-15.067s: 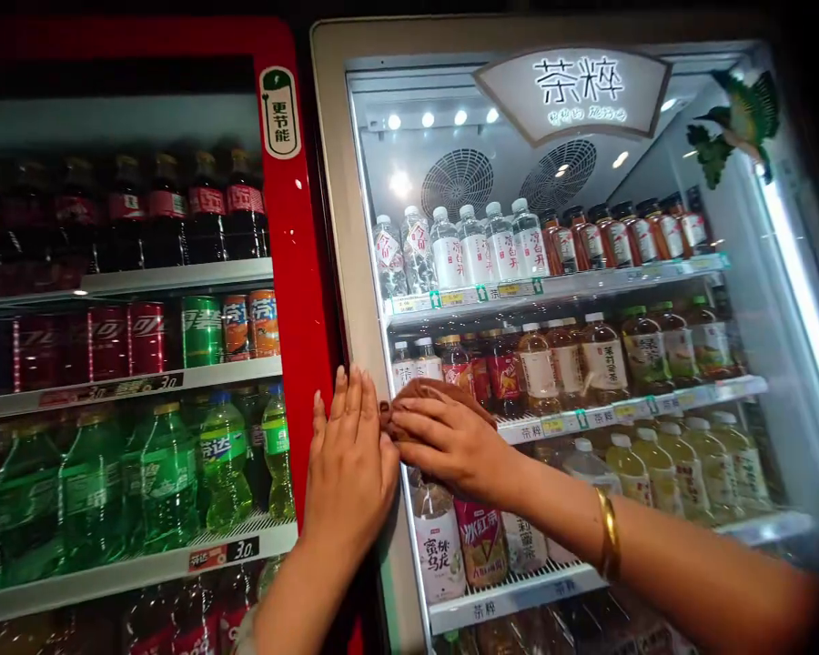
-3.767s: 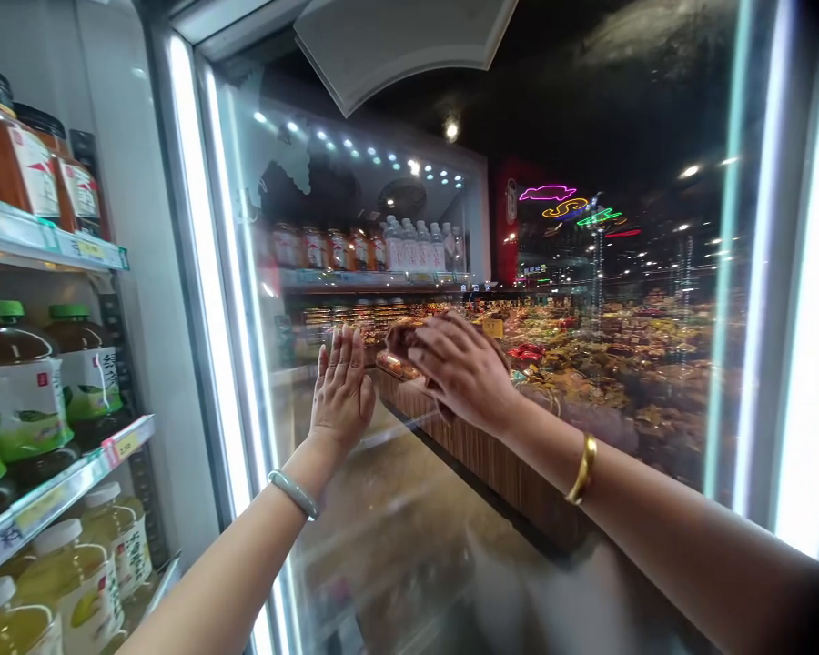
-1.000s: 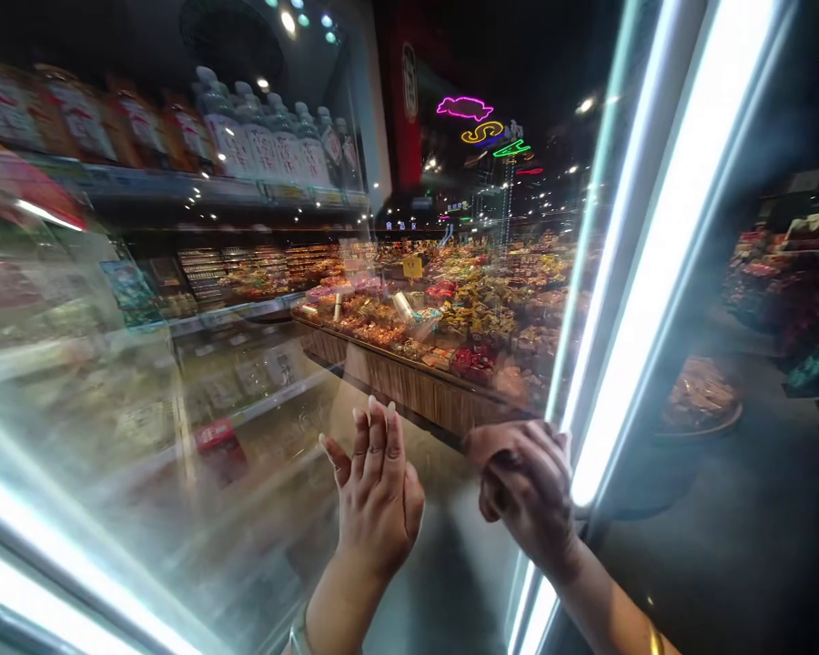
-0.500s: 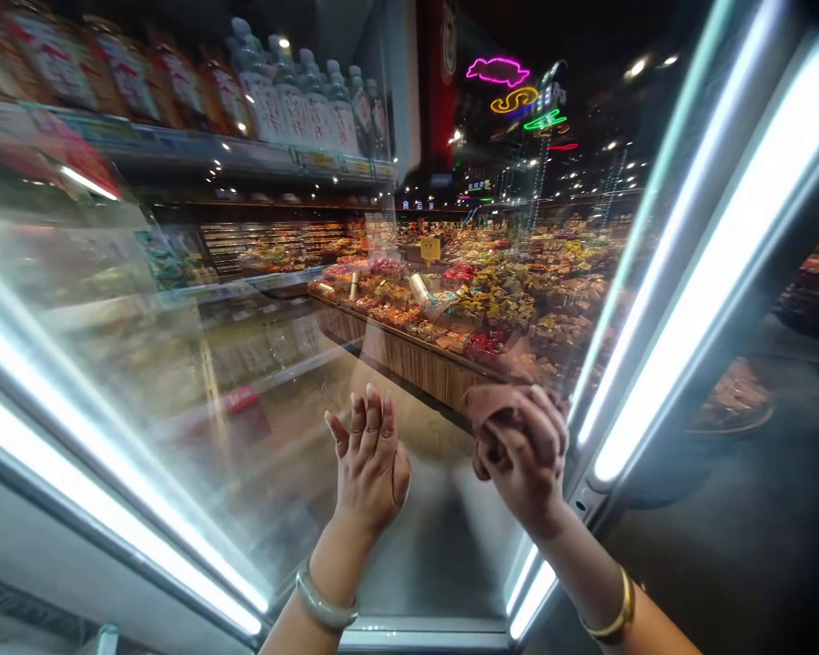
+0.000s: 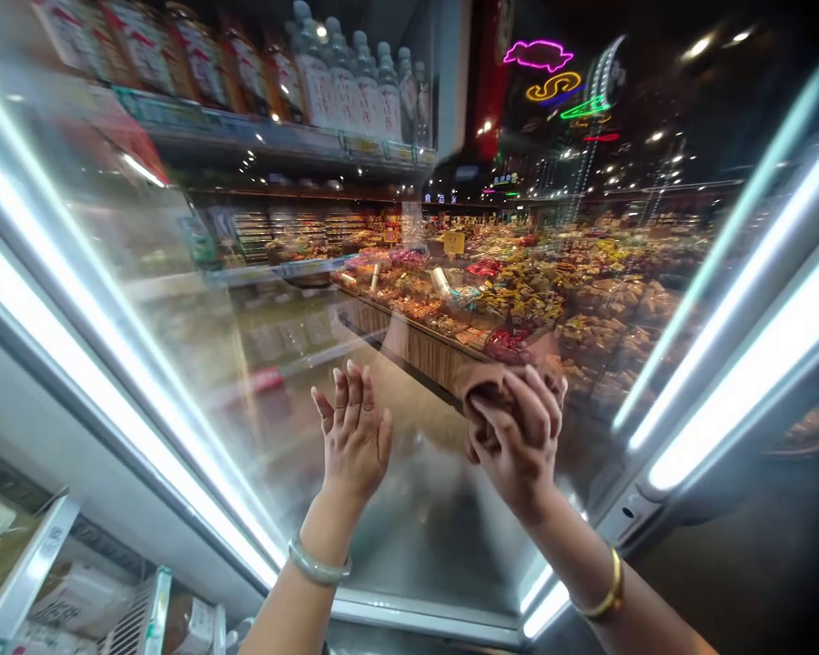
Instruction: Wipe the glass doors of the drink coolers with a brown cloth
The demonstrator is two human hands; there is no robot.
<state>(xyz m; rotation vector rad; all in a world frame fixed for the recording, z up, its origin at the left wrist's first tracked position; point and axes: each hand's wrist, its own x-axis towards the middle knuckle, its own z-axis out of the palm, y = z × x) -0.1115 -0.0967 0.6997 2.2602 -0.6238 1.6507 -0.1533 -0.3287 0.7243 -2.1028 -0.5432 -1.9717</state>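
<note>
A fridge's glass door (image 5: 259,364) stands swung open in front of me, lit by white strips along its frame. My left hand (image 5: 351,437) rests flat on the inner side of the glass, fingers together and pointing up. My right hand (image 5: 519,437) presses a crumpled brown cloth (image 5: 491,382) against the glass, a little right of the left hand and close to the door's right lit edge. A pale green bangle is on my left wrist and a gold one on my right.
Fridge shelves (image 5: 34,564) with packaged drinks show at the lower left. Reflected bottles (image 5: 341,82) appear in the glass at the top. Through the glass lie a wooden display counter (image 5: 416,350) of packaged goods and neon signs (image 5: 552,73).
Over the last second both hands have slid upward on the glass, the right hand carrying the cloth away from the door's right edge. The view has tilted down toward the door's bottom.
</note>
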